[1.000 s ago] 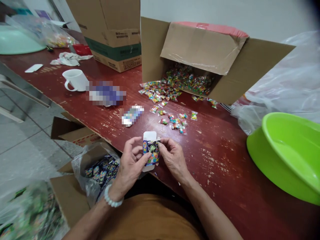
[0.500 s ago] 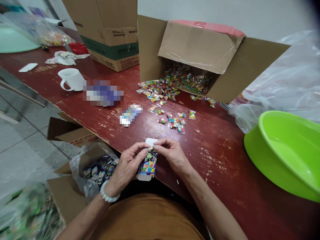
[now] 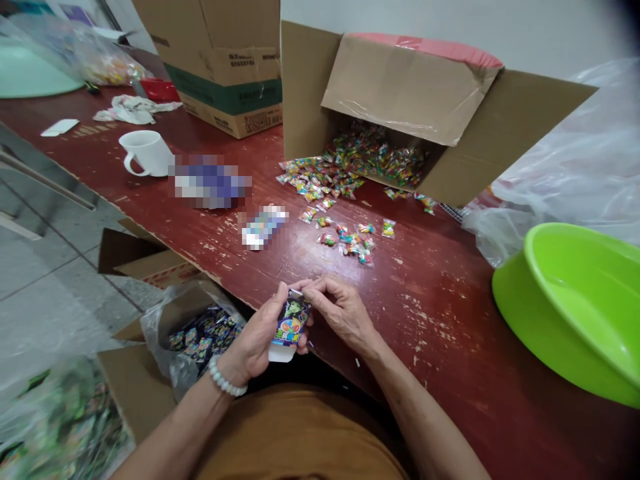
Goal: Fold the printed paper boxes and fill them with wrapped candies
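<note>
A small dark printed candy box point(image 3: 291, 321) with a white flap at its lower end is held just over the table's front edge. My left hand point(image 3: 260, 333) wraps round it from the left, its fingers showing on the far side. At the upper end, the fingers of my right hand point(image 3: 340, 308) pinch the box where its top flap is folded over. Beyond my hands, several wrapped candies point(image 3: 356, 241) lie loose on the table. More candies point(image 3: 320, 177) spill from an open carton point(image 3: 387, 90) lying on its side.
A green basin point(image 3: 565, 313) stands at the right of the red table point(image 3: 425, 273). A white mug point(image 3: 145, 153), a closed carton point(image 3: 225, 73) and a cloth point(image 3: 133, 109) are at the left. Below the edge, a bag-lined carton point(image 3: 203, 333) holds dark packets.
The top flap, raised and white before, is now folded over. My left hand has shifted from pinching the top to wrapping round the box; my right hand stays at the top.
</note>
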A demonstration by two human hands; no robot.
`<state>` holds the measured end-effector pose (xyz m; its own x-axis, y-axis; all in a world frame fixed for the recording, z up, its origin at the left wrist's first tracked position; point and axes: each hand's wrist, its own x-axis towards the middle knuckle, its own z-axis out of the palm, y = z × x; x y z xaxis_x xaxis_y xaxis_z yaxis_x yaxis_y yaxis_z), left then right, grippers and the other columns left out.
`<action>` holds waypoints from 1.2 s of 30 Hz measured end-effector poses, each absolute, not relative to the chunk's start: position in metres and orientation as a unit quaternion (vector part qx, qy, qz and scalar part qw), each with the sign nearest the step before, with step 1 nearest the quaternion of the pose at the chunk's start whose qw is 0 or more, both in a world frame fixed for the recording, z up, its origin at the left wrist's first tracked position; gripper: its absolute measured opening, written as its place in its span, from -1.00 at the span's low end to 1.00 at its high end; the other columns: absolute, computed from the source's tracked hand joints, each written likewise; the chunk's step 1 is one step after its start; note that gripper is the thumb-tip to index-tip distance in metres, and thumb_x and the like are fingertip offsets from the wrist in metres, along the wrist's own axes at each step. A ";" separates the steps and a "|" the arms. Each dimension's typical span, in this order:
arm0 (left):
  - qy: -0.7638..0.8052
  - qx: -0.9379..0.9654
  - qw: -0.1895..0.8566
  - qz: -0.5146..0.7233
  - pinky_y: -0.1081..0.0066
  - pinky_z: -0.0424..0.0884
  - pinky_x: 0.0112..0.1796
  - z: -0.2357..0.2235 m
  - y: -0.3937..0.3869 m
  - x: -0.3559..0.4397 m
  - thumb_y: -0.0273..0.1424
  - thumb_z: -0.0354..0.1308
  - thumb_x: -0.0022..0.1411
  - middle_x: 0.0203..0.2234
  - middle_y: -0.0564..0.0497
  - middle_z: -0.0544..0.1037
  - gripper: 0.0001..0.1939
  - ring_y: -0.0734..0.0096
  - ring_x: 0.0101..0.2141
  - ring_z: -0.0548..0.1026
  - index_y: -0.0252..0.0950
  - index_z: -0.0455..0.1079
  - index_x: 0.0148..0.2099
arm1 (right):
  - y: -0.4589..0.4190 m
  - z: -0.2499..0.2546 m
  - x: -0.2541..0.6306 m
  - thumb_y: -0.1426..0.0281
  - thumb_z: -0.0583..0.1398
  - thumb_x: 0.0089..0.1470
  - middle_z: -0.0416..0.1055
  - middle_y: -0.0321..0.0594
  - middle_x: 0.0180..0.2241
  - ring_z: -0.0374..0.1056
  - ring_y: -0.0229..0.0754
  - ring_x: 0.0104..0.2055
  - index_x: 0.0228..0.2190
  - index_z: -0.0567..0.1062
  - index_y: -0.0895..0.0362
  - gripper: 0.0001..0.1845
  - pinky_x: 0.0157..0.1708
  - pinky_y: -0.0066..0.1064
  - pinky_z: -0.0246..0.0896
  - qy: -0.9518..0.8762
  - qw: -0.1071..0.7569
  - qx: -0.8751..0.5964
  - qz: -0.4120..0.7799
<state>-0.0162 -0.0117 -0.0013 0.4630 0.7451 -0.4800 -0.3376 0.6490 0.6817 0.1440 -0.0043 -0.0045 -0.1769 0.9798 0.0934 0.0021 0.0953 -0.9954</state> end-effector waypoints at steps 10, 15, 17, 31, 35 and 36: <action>0.436 0.357 0.750 0.347 0.48 0.40 -0.66 -0.007 -0.011 -0.010 0.19 -0.04 0.24 -0.59 -0.08 0.53 -0.26 0.43 -0.70 0.46 -0.45 0.51 -0.15 | 0.008 0.007 0.140 0.18 0.34 -0.01 0.42 -0.36 -0.60 0.25 -0.33 -0.71 -0.41 0.48 0.14 -0.72 -0.70 -0.49 0.14 -0.419 0.437 -0.466 0.646; 0.419 0.356 0.754 0.361 0.45 0.42 -0.67 -0.005 -0.011 -0.014 0.10 0.06 0.26 -0.49 -0.01 0.56 -0.30 0.40 -0.68 0.49 -0.22 0.26 0.27 | -0.003 0.003 0.144 0.19 0.24 0.16 0.50 -0.24 -0.33 0.36 -0.28 -0.46 -0.41 0.51 0.11 -0.75 -0.42 -0.41 0.32 -0.563 0.447 -0.412 0.560; 0.418 0.344 0.758 0.364 0.44 0.42 -0.68 -0.002 -0.010 -0.012 0.07 0.10 0.25 -0.50 0.03 0.54 -0.29 0.40 -0.69 0.48 -0.14 0.16 0.33 | -0.005 -0.001 0.148 0.23 0.20 0.21 0.49 -0.22 -0.29 0.39 -0.21 -0.28 -0.35 0.55 0.09 -0.79 -0.19 -0.34 0.32 -0.632 0.436 -0.410 0.493; 0.529 0.424 0.601 0.423 0.47 0.48 -0.39 0.003 0.023 -0.047 -0.30 0.49 -0.12 -0.41 0.09 0.53 -0.49 0.43 -0.43 0.49 -0.28 0.43 -0.11 | 0.150 0.002 0.201 0.23 0.23 0.16 0.43 0.18 0.04 0.27 0.24 0.14 -0.02 0.50 0.19 -0.59 0.05 -0.01 0.16 -0.611 0.130 -0.771 0.122; 0.537 0.498 0.580 0.357 0.45 0.47 -0.39 0.009 0.031 -0.071 -0.28 0.46 -0.07 -0.40 0.05 0.56 -0.46 0.35 -0.40 0.52 -0.26 0.47 -0.01 | 0.161 0.004 0.202 0.32 0.29 0.05 0.56 0.06 -0.20 0.44 0.15 -0.07 -0.29 0.58 0.16 -0.81 -0.13 -0.15 0.27 -0.606 0.111 -0.771 0.161; 0.538 0.509 0.583 0.334 0.45 0.47 -0.40 0.011 0.032 -0.077 -0.25 0.45 -0.05 -0.40 0.03 0.57 -0.49 0.34 -0.41 0.52 -0.27 0.50 -0.03 | 0.160 0.005 0.202 0.35 0.28 0.04 0.57 0.03 -0.21 0.45 0.12 -0.09 -0.31 0.58 0.15 -0.84 -0.15 -0.19 0.27 -0.609 0.118 -0.767 0.163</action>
